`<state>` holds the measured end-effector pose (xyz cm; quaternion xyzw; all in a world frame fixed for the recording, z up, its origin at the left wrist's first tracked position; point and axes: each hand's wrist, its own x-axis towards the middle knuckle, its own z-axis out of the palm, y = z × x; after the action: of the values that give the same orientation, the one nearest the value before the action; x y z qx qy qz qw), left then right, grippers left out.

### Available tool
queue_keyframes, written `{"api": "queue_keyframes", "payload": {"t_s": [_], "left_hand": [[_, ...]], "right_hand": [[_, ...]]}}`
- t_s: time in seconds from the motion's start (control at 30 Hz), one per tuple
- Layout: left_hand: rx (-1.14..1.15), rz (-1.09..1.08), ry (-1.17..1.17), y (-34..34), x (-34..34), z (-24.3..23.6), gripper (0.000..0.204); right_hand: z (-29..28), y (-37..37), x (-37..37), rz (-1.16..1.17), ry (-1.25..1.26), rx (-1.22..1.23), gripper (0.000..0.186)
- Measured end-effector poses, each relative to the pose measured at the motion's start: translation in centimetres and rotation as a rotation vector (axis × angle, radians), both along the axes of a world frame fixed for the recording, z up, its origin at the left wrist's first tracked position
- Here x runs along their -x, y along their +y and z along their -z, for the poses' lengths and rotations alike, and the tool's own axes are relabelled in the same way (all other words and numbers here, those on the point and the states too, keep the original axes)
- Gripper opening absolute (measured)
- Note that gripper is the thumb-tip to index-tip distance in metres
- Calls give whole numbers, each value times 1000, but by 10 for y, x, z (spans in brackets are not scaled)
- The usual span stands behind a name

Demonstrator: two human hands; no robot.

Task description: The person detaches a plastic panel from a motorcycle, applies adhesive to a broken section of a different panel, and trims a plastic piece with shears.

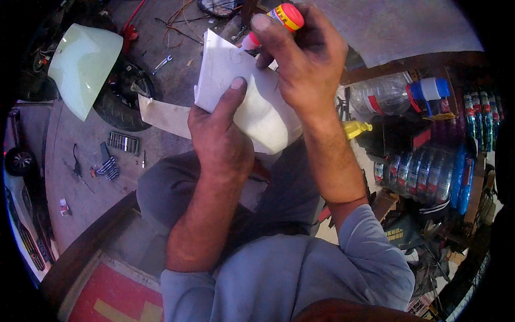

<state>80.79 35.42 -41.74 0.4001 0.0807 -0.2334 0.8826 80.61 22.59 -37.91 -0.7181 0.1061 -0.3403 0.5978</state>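
My left hand (222,134) grips a white, curved plastic panel (263,121) above my lap, thumb pressed on its face and the other fingers hidden beneath. In my right hand (311,61) is a small glue bottle (287,17) with a red end, a yellow label and a pinkish nozzle end. It is tilted downward, and its thin tip is at the panel's upper face, touching or very close. A pale flat strip (169,115) sticks out to the left behind my left hand; whether it belongs to the panel I cannot tell.
On the floor at left lie a pale green body panel (88,61), a tyre (123,115), a wrench (161,64), a socket set (124,142) and hex keys (109,168). A large clear bottle (383,95) and wrapped packs (421,174) stand at right.
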Motion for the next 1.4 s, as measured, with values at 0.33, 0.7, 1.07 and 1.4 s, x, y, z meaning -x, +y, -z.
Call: {"api": "queue_keyframes", "payload": {"t_s": [0.33,0.7,1.07,1.4], "left_hand": [[-6,8,-7,0,-1,1,41],[0,17,-42,-1,-1,1,44],[-17,2,-2,-1,0,1,43],[14,16,-17,0,1,-1,41]], "right_hand": [[4,-3,1,16,-29,8,17],[-5,4,-1,-49,15,-135,17],[-3,5,-1,-14,-21,-36,19],[1,3,0,26,-26,109,26]]}}
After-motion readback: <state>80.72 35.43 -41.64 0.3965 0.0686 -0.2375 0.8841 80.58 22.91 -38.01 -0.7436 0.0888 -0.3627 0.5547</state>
